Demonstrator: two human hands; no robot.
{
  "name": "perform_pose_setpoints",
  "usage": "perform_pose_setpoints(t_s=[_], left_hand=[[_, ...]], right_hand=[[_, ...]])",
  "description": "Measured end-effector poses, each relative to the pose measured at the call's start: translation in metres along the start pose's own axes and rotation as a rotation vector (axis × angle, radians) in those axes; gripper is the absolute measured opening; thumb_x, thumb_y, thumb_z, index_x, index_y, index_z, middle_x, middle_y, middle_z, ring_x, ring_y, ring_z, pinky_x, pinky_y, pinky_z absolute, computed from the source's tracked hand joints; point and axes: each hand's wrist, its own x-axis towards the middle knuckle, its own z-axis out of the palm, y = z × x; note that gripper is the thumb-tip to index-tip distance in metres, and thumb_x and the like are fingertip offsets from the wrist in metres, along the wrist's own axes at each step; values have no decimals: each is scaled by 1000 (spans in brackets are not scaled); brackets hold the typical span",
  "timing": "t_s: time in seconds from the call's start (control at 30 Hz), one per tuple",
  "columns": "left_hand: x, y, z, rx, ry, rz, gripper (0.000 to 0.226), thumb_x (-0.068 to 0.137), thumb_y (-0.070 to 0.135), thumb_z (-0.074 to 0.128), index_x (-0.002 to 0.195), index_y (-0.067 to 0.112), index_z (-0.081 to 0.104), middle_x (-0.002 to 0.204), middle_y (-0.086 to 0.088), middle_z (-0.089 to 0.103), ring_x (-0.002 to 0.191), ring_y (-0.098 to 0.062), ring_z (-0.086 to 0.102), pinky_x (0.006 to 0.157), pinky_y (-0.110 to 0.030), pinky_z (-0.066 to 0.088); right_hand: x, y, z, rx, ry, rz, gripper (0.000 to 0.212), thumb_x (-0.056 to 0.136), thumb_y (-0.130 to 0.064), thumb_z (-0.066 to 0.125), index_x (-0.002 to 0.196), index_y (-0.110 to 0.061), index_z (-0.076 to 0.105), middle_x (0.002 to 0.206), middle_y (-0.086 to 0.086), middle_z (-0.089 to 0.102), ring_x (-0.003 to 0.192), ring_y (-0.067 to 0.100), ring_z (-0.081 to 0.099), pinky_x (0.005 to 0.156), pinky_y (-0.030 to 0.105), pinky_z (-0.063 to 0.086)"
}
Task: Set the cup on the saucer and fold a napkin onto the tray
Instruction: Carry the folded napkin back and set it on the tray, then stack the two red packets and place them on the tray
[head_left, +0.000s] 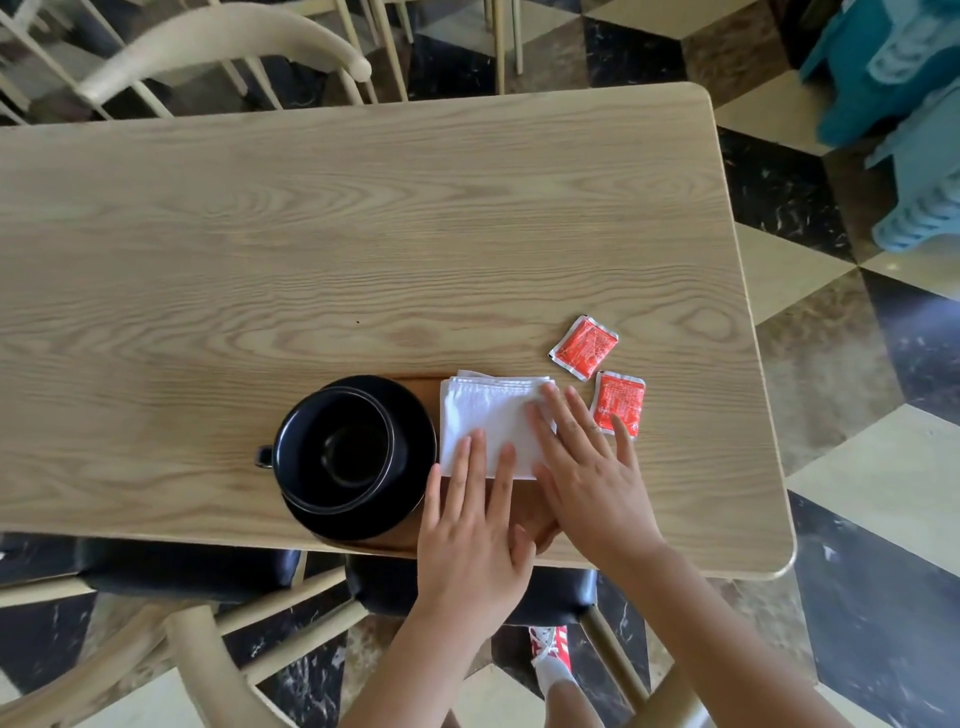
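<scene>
On the tray (410, 540), both flat, unclenched hands (470, 525) press the napkin (483, 415); packet (584, 347) print unreadable.

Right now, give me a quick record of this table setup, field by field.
cup: black, empty, upright on the saucer
saucer: black, on the tray's left part
tray: brown wood, near table edge
napkin: white, folded, on the tray
left hand: flat, fingers on the napkin
right hand: flat on the napkin's right side
packets: two red, on the table right of the napkin
</scene>
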Motion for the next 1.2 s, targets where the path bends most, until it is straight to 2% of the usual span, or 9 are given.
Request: perform_pose_setpoints(t_s=[0.17, 0.27, 0.37, 0.47, 0.63, 0.73, 0.93, 1.07, 1.2], left_hand=[[-1, -2, -7, -17, -2, 33, 68, 78, 35, 33, 142, 15, 35, 151, -17, 29, 140, -30, 28, 113, -55, 22], [10, 0, -21, -141, 144, 76, 58, 82, 38, 38, 133, 14, 48, 141, -13, 48, 133, -27, 42, 108, -59, 22], [49, 10, -40, -336, 332, 75, 44, 84, 35, 41, 117, 12, 59, 117, -2, 66, 114, -20, 59, 109, -56, 25], [105, 27, -54, -411, 261, -21, 32, 89, 32, 45, 111, 14, 62, 103, 0, 69, 102, -22, 61, 108, -49, 23], [166, 48, -45, -195, 2, -85, 35, 94, 40, 41, 104, 11, 57, 110, -7, 58, 106, -29, 52, 96, -45, 30], [173, 52, -37, -166, 55, -99, 33, 90, 39, 50, 103, 10, 54, 110, -8, 58, 105, -30, 53, 88, -42, 34], [176, 54, -35, -269, 12, -190, 28, 89, 34, 53, 104, 10, 57, 113, -8, 58, 112, -28, 49, 93, -42, 30], [173, 61, -40, -324, 49, -187, 23, 84, 22, 58, 103, 11, 52, 102, -8, 65, 101, -30, 57, 89, -42, 32], [166, 63, -55, -686, 169, -182, 21, 81, 13, 60, 101, 12, 58, 90, -6, 67, 83, -26, 61, 77, -36, 43]], right_hand=[[-1, 3, 3, 72, -82, -13, 59, 97, -28, 36, 148, -23, 8, 154, -8, -10, 141, 16, -14, 115, 47, 9], [0, 15, -10, 206, 58, 77, 55, 92, -23, 49, 144, -17, 31, 153, 7, 28, 143, 24, 18, 110, 50, 24], [3, 39, -19, 261, 236, 249, 45, 82, -15, 64, 127, -10, 55, 129, 13, 56, 119, 34, 52, 90, 46, 42], [15, 58, -23, 211, 178, 343, 44, 80, -16, 65, 123, -13, 56, 126, 13, 55, 112, 36, 50, 87, 46, 42], [27, 69, -22, 119, 39, 370, 48, 81, -30, 63, 126, -17, 51, 121, 9, 51, 111, 30, 43, 87, 40, 36], [30, 69, -20, 98, 22, 381, 43, 81, -33, 62, 119, -15, 53, 116, 10, 50, 108, 30, 42, 86, 39, 35], [29, 72, -17, 191, 56, 411, 41, 77, -33, 66, 111, -17, 52, 112, 5, 54, 107, 28, 45, 85, 38, 34], [23, 68, -14, 298, 130, 449, 34, 75, -23, 67, 104, -17, 51, 101, 2, 63, 99, 28, 52, 79, 36, 29], [17, 70, -14, 494, 126, 479, 25, 79, -10, 60, 100, -20, 51, 87, -2, 67, 81, 25, 59, 68, 31, 31]])
